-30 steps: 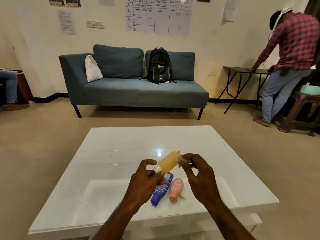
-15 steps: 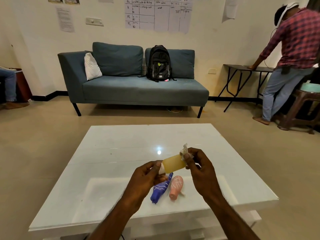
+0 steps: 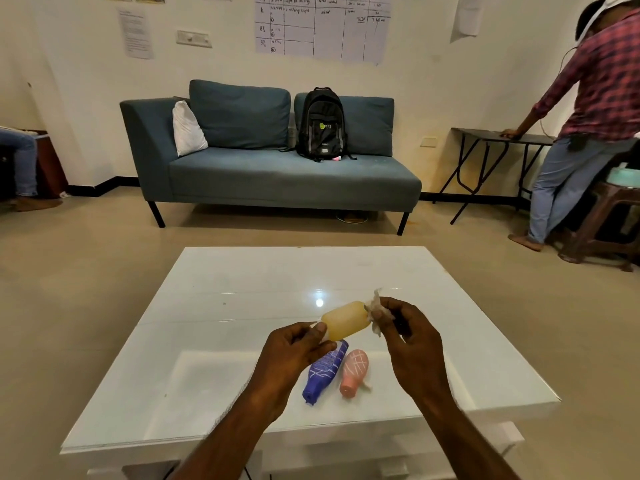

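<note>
Your left hand (image 3: 294,355) grips the cap end of the small yellow soft plastic bottle (image 3: 344,320), held up over the shiny white counter (image 3: 242,306) | your right hand (image 3: 412,341) pinches a crumpled white wipe (image 3: 375,306) at its 3 o'clock end | risk: rub too hard and it may slip and drop onto the blue bottle (image 3: 323,375) at 6 o'clock.

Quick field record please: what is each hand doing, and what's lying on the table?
held item: yellow bottle, tilted, lifted above the table
left hand: grips the yellow bottle at its lower, near end
right hand: pinches a crumpled white tissue at the bottle's upper end
on table: blue bottle and pink bottle, both lying down side by side, below the hands
surface: white glossy table
cap state of yellow bottle: hidden by the fingers
</note>
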